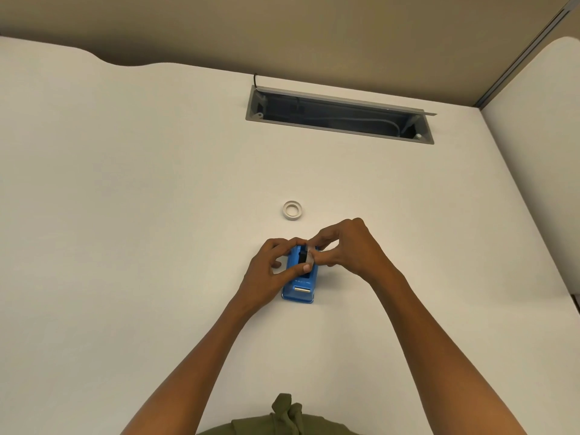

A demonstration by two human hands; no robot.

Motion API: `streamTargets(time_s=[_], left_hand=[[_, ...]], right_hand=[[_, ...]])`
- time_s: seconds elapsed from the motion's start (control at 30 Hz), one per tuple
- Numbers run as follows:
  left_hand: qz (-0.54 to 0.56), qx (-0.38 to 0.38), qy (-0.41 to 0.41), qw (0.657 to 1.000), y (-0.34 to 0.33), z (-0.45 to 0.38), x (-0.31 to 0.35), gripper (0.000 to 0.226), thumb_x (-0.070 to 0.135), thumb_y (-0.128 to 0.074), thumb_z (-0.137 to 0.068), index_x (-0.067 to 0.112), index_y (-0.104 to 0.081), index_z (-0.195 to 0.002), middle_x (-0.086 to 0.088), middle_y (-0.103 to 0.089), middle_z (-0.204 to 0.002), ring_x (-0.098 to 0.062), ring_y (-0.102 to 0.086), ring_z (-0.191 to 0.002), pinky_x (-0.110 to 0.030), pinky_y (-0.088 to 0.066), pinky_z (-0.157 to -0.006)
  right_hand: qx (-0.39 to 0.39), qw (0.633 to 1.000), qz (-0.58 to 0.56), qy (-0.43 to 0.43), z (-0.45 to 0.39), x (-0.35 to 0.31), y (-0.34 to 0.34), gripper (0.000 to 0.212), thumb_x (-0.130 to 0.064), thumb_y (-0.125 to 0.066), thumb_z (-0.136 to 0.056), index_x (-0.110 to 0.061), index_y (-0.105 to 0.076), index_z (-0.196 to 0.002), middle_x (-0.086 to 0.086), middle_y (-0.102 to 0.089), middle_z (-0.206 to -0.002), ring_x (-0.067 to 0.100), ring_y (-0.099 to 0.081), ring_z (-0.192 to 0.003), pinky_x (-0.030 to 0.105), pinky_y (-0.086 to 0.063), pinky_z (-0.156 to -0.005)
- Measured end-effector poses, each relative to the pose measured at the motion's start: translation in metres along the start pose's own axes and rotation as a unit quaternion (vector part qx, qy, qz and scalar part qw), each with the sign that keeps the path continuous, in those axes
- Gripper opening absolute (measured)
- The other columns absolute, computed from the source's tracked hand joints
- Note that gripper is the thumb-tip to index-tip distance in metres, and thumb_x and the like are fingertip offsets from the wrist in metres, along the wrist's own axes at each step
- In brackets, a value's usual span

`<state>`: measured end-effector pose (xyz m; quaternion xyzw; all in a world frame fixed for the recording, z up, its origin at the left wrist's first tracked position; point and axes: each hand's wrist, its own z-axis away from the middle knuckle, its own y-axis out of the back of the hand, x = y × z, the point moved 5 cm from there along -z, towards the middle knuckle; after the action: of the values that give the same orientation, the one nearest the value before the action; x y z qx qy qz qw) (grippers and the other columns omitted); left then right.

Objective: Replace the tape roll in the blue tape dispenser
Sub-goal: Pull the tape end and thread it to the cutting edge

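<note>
1. Nearest the camera, an olive-green garment [284, 416] with a knotted drawstring shows at the bottom edge, and two bare forearms reach forward over the white counter [125, 215].
2. The blue tape dispenser [299, 285] stands on the counter between the hands, its metal cutter blade [302, 289] at the near end and its roll well at the far end.
3. The left hand [270, 271] rests against the dispenser's left side; its grip is closed on the dispenser body, thumb [298, 270] laid across the top and fingers curled at the far left corner.
4. The right hand [348, 246] sits over the far right of the dispenser; its grip is pinched together on a clear tape roll [310, 257] that stands on edge at the roll well, beside a black hub [303, 257]. Whether the roll is fully seated cannot be told.
5. Beyond the hands, a second, white ring-shaped tape roll [292, 210] lies flat on the counter, near the dispenser but apart from it.
6. Farther back, a grey-framed cable tray opening [340, 114] is sunk into the counter, with cables inside and a black cable [255, 80] at its left corner.
7. A beige partition wall [282, 26] rises behind the counter.
</note>
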<state>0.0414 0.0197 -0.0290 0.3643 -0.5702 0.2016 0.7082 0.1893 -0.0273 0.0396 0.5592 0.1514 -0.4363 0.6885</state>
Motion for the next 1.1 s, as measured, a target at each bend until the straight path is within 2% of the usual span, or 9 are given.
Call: streamTargets(time_s=[0.13, 0.3, 0.47, 0.6, 0.83, 0.87, 0.93, 1.0, 1.1], left_hand=[[0.002, 0.0, 0.005, 1.0, -0.0001, -0.0007, -0.0004, 0.04, 0.061, -0.061, -0.068, 0.066, -0.043, -0.103, 0.021, -0.051, -0.111, 0.013, -0.049, -0.101, -0.004, -0.043, -0.073], [0.004, 0.0, 0.003, 1.0, 0.0004, 0.0003, -0.0003, 0.039, 0.06, -0.062, -0.069, 0.067, -0.044, -0.102, 0.022, -0.051, -0.112, 0.011, -0.05, -0.102, -0.007, -0.043, -0.073], [0.007, -0.001, 0.001, 1.0, 0.0002, 0.0001, -0.0003, 0.04, 0.059, -0.062, -0.069, 0.066, -0.044, -0.104, 0.02, -0.052, -0.113, 0.011, -0.05, -0.102, -0.003, -0.042, -0.076], [0.006, -0.003, 0.0, 1.0, -0.0001, 0.0002, 0.0004, 0.04, 0.061, -0.06, -0.069, 0.066, -0.043, -0.104, 0.022, -0.051, -0.112, 0.011, -0.05, -0.102, -0.004, -0.042, -0.076], [0.005, -0.006, 0.003, 1.0, 0.0001, 0.0001, 0.0011, 0.04, 0.06, -0.06, -0.069, 0.065, -0.044, -0.105, 0.019, -0.051, -0.114, 0.01, -0.05, -0.103, -0.009, -0.043, -0.075], [0.004, -0.006, 0.004, 1.0, 0.0, 0.0002, 0.0008, 0.041, 0.06, -0.06, -0.069, 0.064, -0.044, -0.105, 0.018, -0.052, -0.114, 0.01, -0.05, -0.103, -0.009, -0.044, -0.075], [0.003, -0.005, 0.005, 1.0, 0.0001, 0.0002, -0.0001, 0.042, 0.06, -0.061, -0.068, 0.062, -0.044, -0.107, 0.017, -0.052, -0.115, 0.01, -0.05, -0.103, -0.008, -0.044, -0.075], [0.003, -0.005, 0.005, 1.0, -0.0005, -0.0002, -0.0008, 0.041, 0.06, -0.061, -0.068, 0.063, -0.044, -0.106, 0.019, -0.051, -0.113, 0.01, -0.049, -0.103, -0.006, -0.044, -0.075], [0.003, -0.005, 0.007, 1.0, -0.0002, -0.0007, -0.0014, 0.039, 0.061, -0.061, -0.068, 0.067, -0.044, -0.103, 0.022, -0.051, -0.112, 0.011, -0.049, -0.102, -0.006, -0.044, -0.074]], right_hand=[[-0.004, 1.0, -0.016, -0.001, -0.0009, 0.0042, -0.0001, 0.017, -0.014, -0.076, -0.072, -0.012, -0.076, -0.089, 0.006, -0.075, -0.081, 0.031, -0.071, -0.07, 0.038, -0.061, -0.069], [0.006, 1.0, -0.015, 0.006, 0.0005, 0.0065, -0.0014, 0.018, -0.018, -0.074, -0.075, -0.015, -0.077, -0.092, 0.005, -0.076, -0.085, 0.028, -0.071, -0.068, 0.037, -0.06, -0.07], [-0.007, 1.0, -0.027, 0.004, 0.0032, 0.009, -0.0006, 0.022, -0.02, -0.074, -0.074, -0.017, -0.076, -0.096, 0.002, -0.076, -0.089, 0.02, -0.071, -0.073, 0.024, -0.057, -0.064], [-0.01, 0.999, 0.035, 0.019, 0.0052, 0.0031, -0.0011, 0.034, -0.026, -0.08, -0.064, -0.02, -0.075, -0.098, 0.0, -0.076, -0.094, 0.009, -0.065, -0.089, 0.022, -0.049, -0.08], [-0.003, 0.999, 0.035, 0.016, 0.0028, 0.0016, 0.0006, 0.026, -0.02, -0.079, -0.067, -0.017, -0.076, -0.092, 0.001, -0.073, -0.083, 0.005, -0.063, -0.072, 0.008, -0.042, -0.062], [-0.005, 1.0, 0.025, 0.013, 0.0024, 0.0018, 0.0002, 0.023, -0.018, -0.078, -0.068, -0.016, -0.076, -0.091, 0.002, -0.073, -0.082, 0.007, -0.063, -0.066, 0.009, -0.044, -0.059], [-0.008, 1.0, 0.003, 0.014, 0.0008, 0.0017, -0.0002, 0.018, -0.014, -0.075, -0.072, -0.014, -0.076, -0.09, 0.004, -0.073, -0.079, 0.017, -0.066, -0.059, 0.02, -0.054, -0.058], [-0.01, 1.0, -0.005, 0.016, -0.0002, 0.0024, 0.0006, 0.017, -0.013, -0.074, -0.074, -0.012, -0.076, -0.092, 0.005, -0.074, -0.08, 0.027, -0.069, -0.063, 0.031, -0.06, -0.064], [-0.016, 1.0, -0.015, 0.014, -0.0011, 0.0057, 0.0, 0.019, -0.016, -0.073, -0.076, -0.013, -0.076, -0.095, 0.006, -0.076, -0.086, 0.031, -0.071, -0.069, 0.039, -0.061, -0.07]])
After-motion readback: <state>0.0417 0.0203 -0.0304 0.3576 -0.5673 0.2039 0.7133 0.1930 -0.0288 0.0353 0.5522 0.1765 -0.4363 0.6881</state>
